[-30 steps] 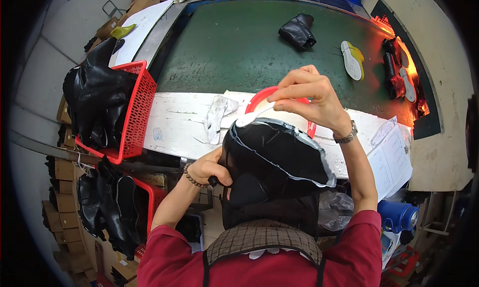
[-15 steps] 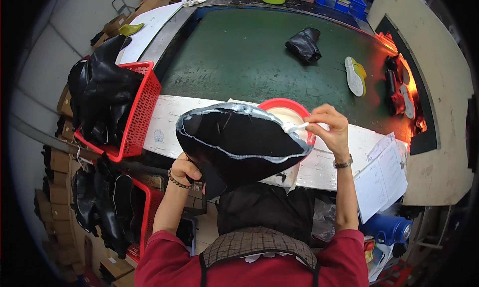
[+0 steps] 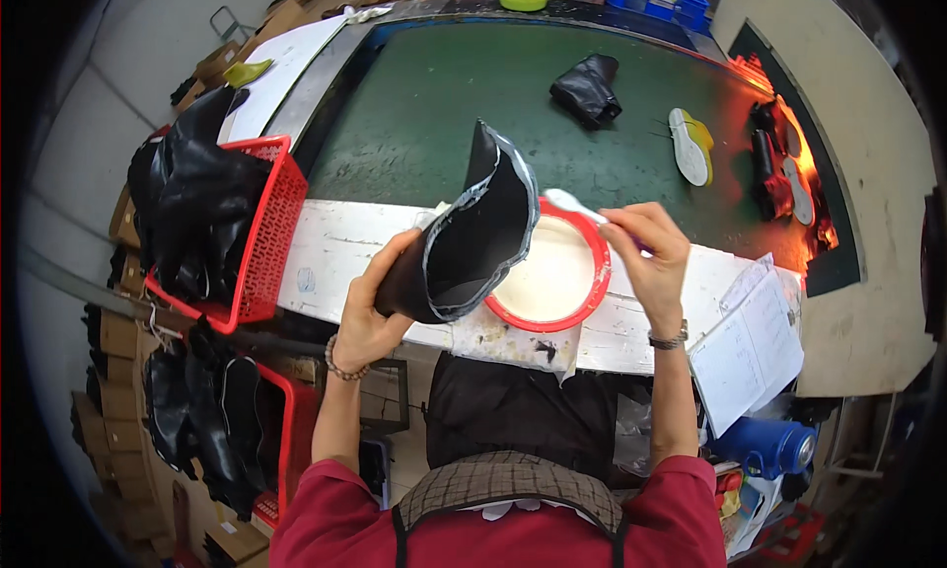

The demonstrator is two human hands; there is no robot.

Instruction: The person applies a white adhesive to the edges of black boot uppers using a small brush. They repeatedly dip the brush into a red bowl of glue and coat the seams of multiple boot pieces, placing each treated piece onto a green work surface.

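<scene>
Reader: What are the two hands holding?

Annotator: The left hand [image 3: 373,306] is grasping a black boot [image 3: 462,242], fingers and thumb wrapping its shaft from the outer left. The right hand [image 3: 646,262] is pinching a slim white applicator [image 3: 577,206] between thumb and fingers, its pale tip pointing up and to the left, apart from the cuff.

Reader: Why is the boot tilting that way?

Annotator: It is hanging above the table's near edge, its cuff facing up and to the right, which is probably keeping the pale-smeared rim within the applicator's reach. The left hand is staying clear of that rim, presumably to avoid smearing it. The boot's foot end is not showing.

Reader: And just beyond?

Annotator: A red bowl [image 3: 604,272] of cream-coloured liquid [image 3: 547,277] is standing between the hands, likely for short trips with the applicator. A stained sheet [image 3: 483,343] is lying under it, apparently catching drips, on the white table [image 3: 345,247].

Reader: What is surrounding these?

Annotator: A red basket [image 3: 268,242] is holding more black boots [image 3: 197,203] at the left, seemingly within easy reach. Written papers [image 3: 748,349] are lying at the right. Across the table, a green conveyor bed [image 3: 424,94] is carrying an ankle boot [image 3: 587,89] and a yellow shoe [image 3: 692,146], lying well apart, near an orange-glowing opening [image 3: 814,158].
</scene>
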